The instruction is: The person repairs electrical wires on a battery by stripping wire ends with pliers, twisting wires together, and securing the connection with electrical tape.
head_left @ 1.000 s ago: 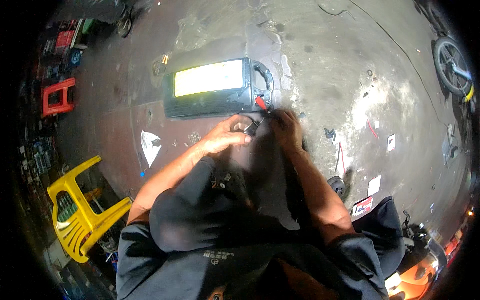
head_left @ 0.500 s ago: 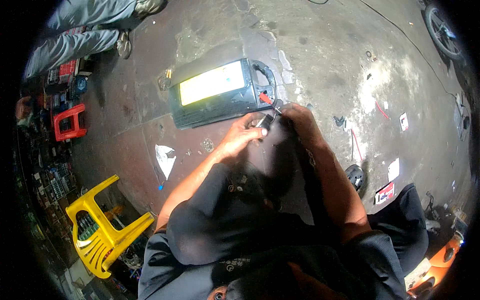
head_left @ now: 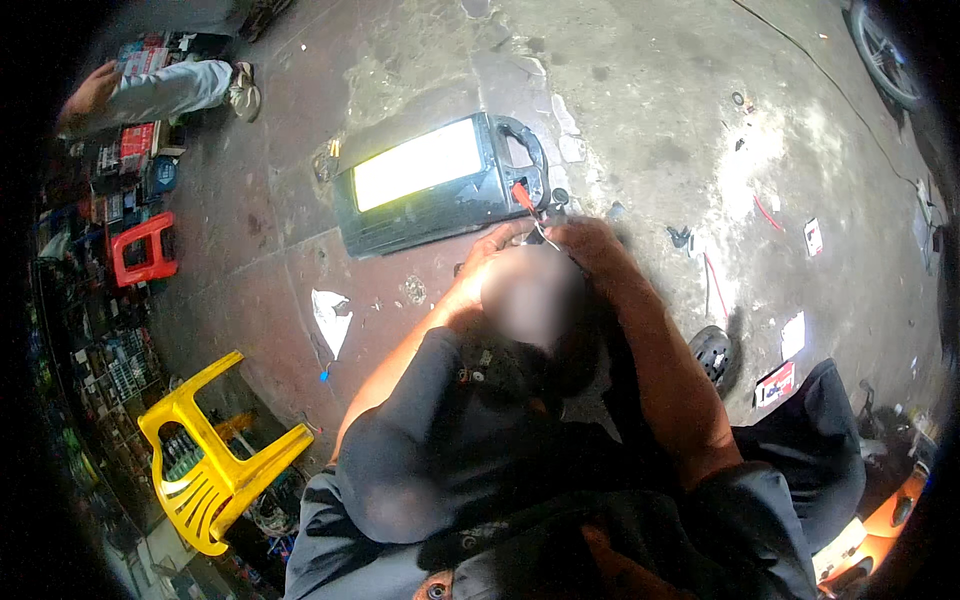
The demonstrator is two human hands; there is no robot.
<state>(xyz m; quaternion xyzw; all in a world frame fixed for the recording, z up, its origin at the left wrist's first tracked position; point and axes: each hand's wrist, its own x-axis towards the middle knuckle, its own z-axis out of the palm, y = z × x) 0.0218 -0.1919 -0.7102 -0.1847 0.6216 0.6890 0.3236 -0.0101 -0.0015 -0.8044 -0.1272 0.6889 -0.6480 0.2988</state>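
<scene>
A large black battery case (head_left: 420, 225) with a glaring pale label and a carrying handle lies on the floor in front of me. A red plug (head_left: 522, 196) sits at its right end, and a thin cable (head_left: 543, 234) runs from there toward my fingers. My right hand (head_left: 588, 248) is closed, pinching the cable just below the plug. My left hand (head_left: 482, 262) is curled at the case's near edge, close to the right fingertips. A blurred round shape (head_left: 532, 300) covers much of its fingers, so what it holds is hidden.
A yellow plastic stool (head_left: 215, 470) lies at the lower left, with a red stool (head_left: 145, 248) beyond it near crowded shelves. Another person's leg (head_left: 180, 88) is at upper left. White paper (head_left: 330, 320), a black clog (head_left: 711, 352) and red wire (head_left: 768, 213) lie about.
The blurred shape now covers part of my left hand and the black piece seen in it before. Both hands have drawn closer together. The other person's leg shifted, and their hand now shows.
</scene>
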